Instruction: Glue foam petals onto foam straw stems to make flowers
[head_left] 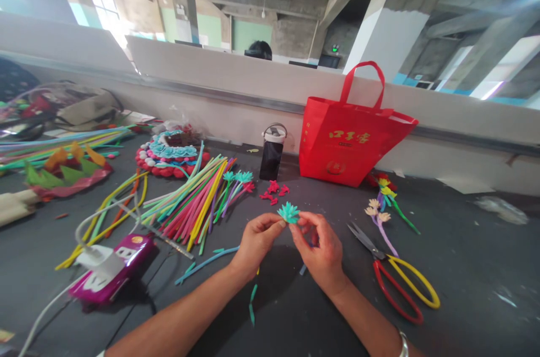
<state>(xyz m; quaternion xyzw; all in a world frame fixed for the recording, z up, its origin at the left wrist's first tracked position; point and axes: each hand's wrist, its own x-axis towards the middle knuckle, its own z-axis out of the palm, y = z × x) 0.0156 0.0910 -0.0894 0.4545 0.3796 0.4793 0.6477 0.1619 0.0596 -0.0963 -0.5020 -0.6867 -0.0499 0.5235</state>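
A small teal pipe-cleaner flower (289, 212) is held up between both my hands above the dark table (464, 256). My left hand (257, 242) pinches it from the left with thumb and forefinger. My right hand (318, 247) has its fingers curled closed against the flower's right side and underside. A bunch of coloured pipe cleaners (198, 199) lies just left of my hands. Scissors (396, 272) with red and yellow handles lie to the right.
A red tote bag (350, 138) and a dark bottle (272, 154) stand at the back. Finished flowers (386, 199), small red pieces (272, 189), a round flower wreath (171, 152) and a purple power strip (113, 270) lie around. Someone's head (259, 49) shows behind the partition.
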